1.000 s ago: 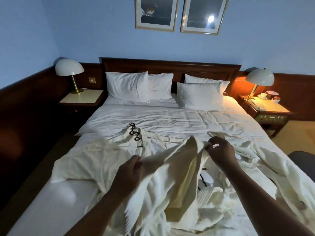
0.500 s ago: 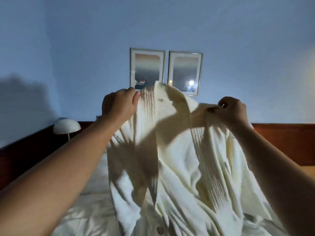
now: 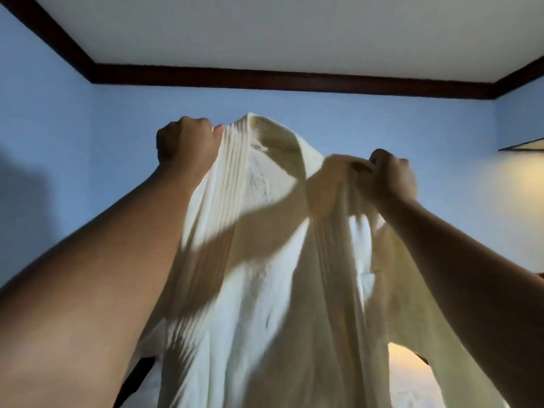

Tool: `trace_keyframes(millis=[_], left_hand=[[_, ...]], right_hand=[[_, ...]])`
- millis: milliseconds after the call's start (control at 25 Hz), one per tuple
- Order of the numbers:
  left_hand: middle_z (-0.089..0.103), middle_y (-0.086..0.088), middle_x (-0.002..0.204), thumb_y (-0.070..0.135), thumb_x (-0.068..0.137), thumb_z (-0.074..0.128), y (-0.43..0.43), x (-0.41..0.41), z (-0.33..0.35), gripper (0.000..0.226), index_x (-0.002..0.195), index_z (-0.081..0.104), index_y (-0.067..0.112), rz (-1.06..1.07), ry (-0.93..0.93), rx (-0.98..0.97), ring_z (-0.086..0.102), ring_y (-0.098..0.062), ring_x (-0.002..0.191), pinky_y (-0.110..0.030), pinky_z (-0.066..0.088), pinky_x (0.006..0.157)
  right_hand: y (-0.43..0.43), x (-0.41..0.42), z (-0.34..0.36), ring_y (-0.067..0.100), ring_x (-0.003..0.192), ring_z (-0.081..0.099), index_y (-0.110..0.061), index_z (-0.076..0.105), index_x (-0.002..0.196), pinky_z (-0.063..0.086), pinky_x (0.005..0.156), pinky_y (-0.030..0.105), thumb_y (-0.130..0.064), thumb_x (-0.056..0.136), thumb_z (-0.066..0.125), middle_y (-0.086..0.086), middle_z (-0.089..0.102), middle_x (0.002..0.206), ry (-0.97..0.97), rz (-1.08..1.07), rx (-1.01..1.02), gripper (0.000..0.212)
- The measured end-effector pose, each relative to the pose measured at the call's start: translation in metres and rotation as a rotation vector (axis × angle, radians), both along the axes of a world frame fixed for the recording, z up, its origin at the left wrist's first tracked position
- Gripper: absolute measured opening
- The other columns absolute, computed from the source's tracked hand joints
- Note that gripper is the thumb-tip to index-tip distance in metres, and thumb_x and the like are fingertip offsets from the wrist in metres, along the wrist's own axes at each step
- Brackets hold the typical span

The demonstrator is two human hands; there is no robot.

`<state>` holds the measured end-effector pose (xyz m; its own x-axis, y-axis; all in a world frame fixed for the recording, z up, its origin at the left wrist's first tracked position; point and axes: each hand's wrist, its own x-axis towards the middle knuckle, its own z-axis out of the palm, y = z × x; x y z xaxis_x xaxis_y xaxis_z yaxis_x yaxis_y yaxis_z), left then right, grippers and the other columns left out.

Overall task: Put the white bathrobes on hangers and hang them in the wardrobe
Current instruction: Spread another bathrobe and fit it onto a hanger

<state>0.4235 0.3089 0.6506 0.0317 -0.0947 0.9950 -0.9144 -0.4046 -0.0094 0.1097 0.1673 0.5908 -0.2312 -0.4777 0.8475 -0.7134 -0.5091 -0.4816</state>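
A white bathrobe point(image 3: 265, 275) hangs in front of me, held up high by its collar and filling the middle of the view. My left hand point(image 3: 185, 145) grips the ribbed collar edge on the left. My right hand point(image 3: 391, 178) grips a bunched part of the collar on the right. The robe's body drops down between my raised arms. No hanger and no wardrobe are in view.
Behind the robe are a blue wall point(image 3: 88, 157), a dark wooden cornice point(image 3: 294, 81) and the white ceiling. A lit lamp shade point(image 3: 527, 147) shows at the right edge. White bedding point(image 3: 412, 390) peeks out below the robe.
Both hands have lifted the robe from the bed to high overhead. My view has tilted up from the bed and pictures to the wall top and ceiling.
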Motion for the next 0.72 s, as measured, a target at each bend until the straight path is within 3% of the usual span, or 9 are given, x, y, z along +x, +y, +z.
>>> trace_keyframes(millis=[120, 280, 480, 720], left_hand=[[0.064, -0.023, 0.079, 0.047, 0.106, 0.038, 0.016, 0.014, 0.015, 0.06, 0.095, 0.074, 0.001, 0.011, 0.034, -0.045, 0.064, -0.046, 0.076, -0.038, 0.04, 0.063], [0.066, -0.027, 0.086, 0.038, 0.104, 0.043, 0.04, 0.029, 0.037, 0.051, 0.098, 0.075, -0.001, 0.048, 0.051, -0.113, 0.065, -0.049, 0.082, -0.042, 0.044, 0.071], [0.066, -0.031, 0.096, 0.035, 0.104, 0.039, 0.069, 0.047, 0.063, 0.051, 0.104, 0.072, -0.004, 0.156, 0.098, -0.159, 0.064, -0.05, 0.093, -0.047, 0.048, 0.081], [0.063, -0.035, 0.085, 0.045, 0.102, 0.042, 0.115, 0.071, 0.118, 0.06, 0.092, 0.073, -0.005, 0.173, -0.106, -0.27, 0.064, -0.051, 0.081, -0.043, 0.041, 0.071]], right_hand=[[0.011, 0.006, 0.018, 0.034, 0.07, 0.054, -0.015, 0.062, 0.077, 0.044, 0.062, 0.033, -0.068, 0.086, 0.052, 0.007, 0.061, 0.078, 0.18, -0.075, 0.014, 0.055], [0.037, 0.024, 0.049, 0.034, 0.074, 0.053, -0.018, 0.057, 0.081, 0.042, 0.064, 0.034, -0.077, 0.085, 0.043, 0.003, 0.048, 0.072, 0.234, -0.159, -0.027, 0.061], [0.07, 0.058, 0.092, 0.033, 0.08, 0.055, -0.018, 0.055, 0.082, 0.041, 0.068, 0.034, -0.058, 0.092, 0.035, 0.005, 0.044, 0.07, 0.324, -0.186, -0.143, 0.046], [0.084, 0.071, 0.165, 0.035, 0.08, 0.057, -0.018, 0.057, 0.082, 0.045, 0.068, 0.035, -0.053, 0.094, 0.038, 0.005, 0.043, 0.068, 0.406, -0.256, -0.319, 0.042]])
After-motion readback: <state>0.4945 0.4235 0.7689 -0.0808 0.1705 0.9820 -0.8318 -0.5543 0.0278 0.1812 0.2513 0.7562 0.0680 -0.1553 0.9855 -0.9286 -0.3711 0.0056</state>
